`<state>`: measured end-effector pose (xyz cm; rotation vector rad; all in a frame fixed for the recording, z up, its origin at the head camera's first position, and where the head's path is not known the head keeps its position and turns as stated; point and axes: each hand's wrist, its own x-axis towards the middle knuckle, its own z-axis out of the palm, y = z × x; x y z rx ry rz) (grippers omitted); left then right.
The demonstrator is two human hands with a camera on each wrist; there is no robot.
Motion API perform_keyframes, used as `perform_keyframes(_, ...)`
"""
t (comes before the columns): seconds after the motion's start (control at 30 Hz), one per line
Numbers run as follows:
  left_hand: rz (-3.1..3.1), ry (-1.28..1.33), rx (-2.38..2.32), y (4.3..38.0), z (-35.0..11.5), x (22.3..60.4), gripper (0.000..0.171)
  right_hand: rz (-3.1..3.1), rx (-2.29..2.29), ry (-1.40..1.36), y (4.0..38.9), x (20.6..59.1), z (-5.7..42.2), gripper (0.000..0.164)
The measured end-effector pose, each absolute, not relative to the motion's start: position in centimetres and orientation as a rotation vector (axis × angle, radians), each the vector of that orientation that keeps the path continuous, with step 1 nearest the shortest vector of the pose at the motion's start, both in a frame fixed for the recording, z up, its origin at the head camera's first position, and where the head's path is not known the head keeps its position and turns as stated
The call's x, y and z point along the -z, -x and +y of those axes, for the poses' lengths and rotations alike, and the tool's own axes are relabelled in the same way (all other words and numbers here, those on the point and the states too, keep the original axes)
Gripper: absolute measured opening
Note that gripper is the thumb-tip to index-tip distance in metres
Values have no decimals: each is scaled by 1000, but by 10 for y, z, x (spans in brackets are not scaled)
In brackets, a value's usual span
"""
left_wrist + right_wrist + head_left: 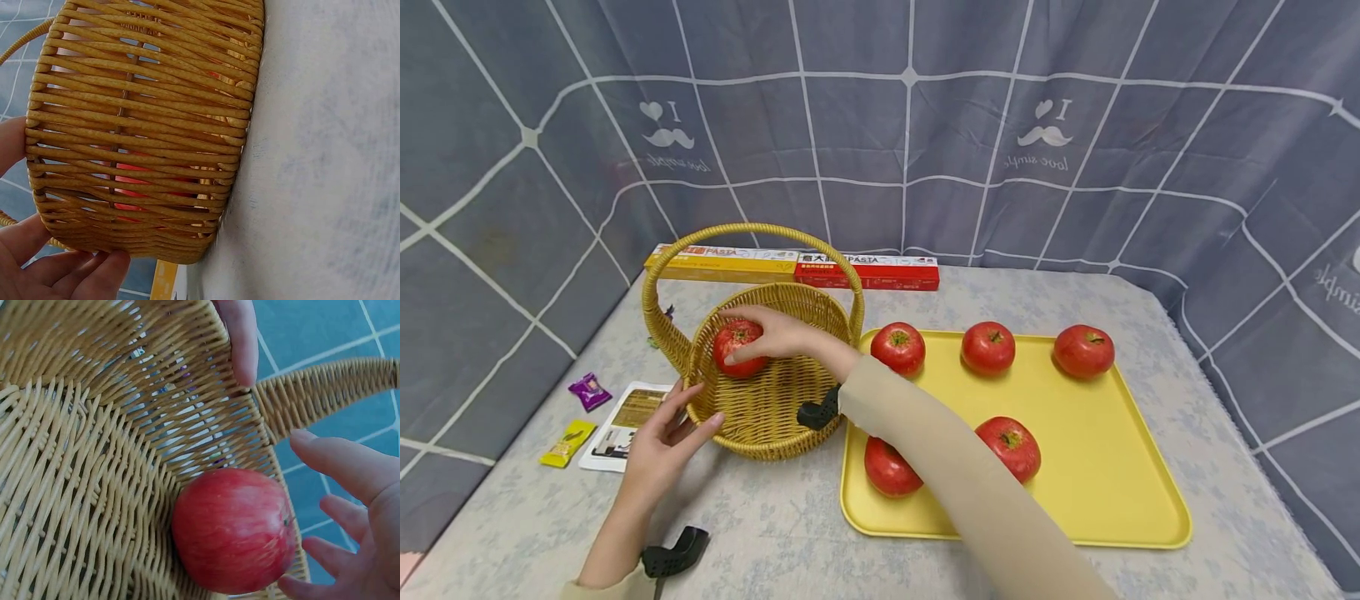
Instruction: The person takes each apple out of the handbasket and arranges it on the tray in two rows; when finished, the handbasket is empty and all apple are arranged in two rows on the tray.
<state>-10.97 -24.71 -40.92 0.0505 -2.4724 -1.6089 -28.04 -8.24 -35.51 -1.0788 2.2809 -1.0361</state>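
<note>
A round wicker basket (767, 417) with a tall hoop handle (752, 228) stands left of centre. One red apple (231, 531) lies inside it, against the side wall. My right hand (778, 333) reaches over the basket at this apple; in the right wrist view its fingers are spread beside the fruit, with a fingertip right at its lower edge. My left hand (658, 446) grips the basket's near left rim, thumb and index finger over the edge. Other fingers (103, 275) lie against the outer weave in the left wrist view, where the apple shows red through the gaps.
A yellow tray (1120, 500) on the right bears several red apples (1084, 351), two partly behind the right forearm. Two pasta boxes (880, 277) lie behind the basket. A purple-wrapped sweet (591, 392), a yellow packet (568, 443) and a white-edged packet (617, 429) lie on the left.
</note>
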Motion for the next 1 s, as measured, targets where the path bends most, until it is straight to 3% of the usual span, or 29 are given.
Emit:
perform_keyframes(0.27, -2489, -44, 1590, 109, -247, 410, 58, 2312, 944, 1038, 283, 365, -89, 76)
perform_keyframes(0.53, -2495, -60, 1587, 110, -247, 409, 58, 2341, 761, 1027, 276, 355, -90, 62)
perform_keyframes(0.8, -2495, -71, 1604, 110, -247, 409, 58, 2300, 579, 1090, 271, 340, -79, 79)
perform_keyframes(1.0, -2512, -89, 1589, 111, -248, 409, 59, 2225, 756, 1219, 258, 306, -58, 76)
